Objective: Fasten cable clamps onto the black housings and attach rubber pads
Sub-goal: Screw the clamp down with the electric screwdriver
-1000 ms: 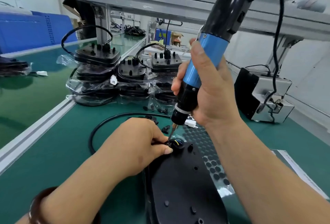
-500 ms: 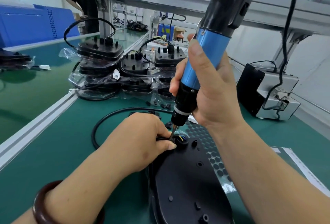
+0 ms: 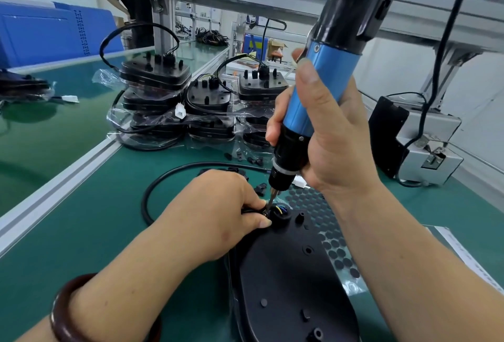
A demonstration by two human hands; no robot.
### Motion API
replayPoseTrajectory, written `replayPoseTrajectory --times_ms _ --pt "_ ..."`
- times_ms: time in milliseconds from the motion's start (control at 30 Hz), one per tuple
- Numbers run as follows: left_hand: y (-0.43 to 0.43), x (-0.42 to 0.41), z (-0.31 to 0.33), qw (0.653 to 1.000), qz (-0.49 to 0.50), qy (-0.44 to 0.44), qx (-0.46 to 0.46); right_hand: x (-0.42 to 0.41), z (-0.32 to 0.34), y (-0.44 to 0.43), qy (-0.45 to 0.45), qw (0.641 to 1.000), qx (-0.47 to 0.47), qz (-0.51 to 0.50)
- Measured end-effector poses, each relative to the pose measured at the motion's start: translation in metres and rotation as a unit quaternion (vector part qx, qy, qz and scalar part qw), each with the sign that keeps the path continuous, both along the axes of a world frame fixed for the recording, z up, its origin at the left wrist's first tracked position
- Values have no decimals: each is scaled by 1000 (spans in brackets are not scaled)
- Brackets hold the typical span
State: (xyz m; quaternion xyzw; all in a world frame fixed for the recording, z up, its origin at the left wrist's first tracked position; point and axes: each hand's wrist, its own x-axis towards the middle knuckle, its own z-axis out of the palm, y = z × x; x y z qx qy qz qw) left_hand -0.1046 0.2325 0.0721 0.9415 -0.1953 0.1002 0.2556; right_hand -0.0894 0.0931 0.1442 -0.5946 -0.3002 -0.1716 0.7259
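Note:
A black housing (image 3: 289, 281) lies flat on the green mat in front of me. Its black cable (image 3: 152, 191) loops away to the left and enters a round port with coloured wires (image 3: 281, 209) at the far end. My left hand (image 3: 218, 213) pinches the cable and a small clamp against that end; the clamp is mostly hidden by my fingers. My right hand (image 3: 327, 134) grips a blue and black electric screwdriver (image 3: 321, 80), held almost upright, its bit tip down at the clamp beside the port. A sheet of round black rubber pads (image 3: 321, 213) lies under the housing's right side.
Stacks of bagged black housings with cables (image 3: 191, 102) stand at the back. Loose small black clamps (image 3: 253, 160) lie scattered before them. A grey metal box (image 3: 428, 145) sits at the right. An aluminium rail (image 3: 54, 191) runs along the left, and a white connector (image 3: 300, 182) lies behind the screwdriver.
The view has shifted slightly and come closer. The screwdriver bit has come down onto the clamp by the port. My left hand keeps its pinch.

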Motion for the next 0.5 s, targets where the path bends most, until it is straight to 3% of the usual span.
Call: replayPoseTrajectory --times_ms 500 --pt "0 -2 3 1000 -1 1 6 -2 1 4 1 1000 0 15"
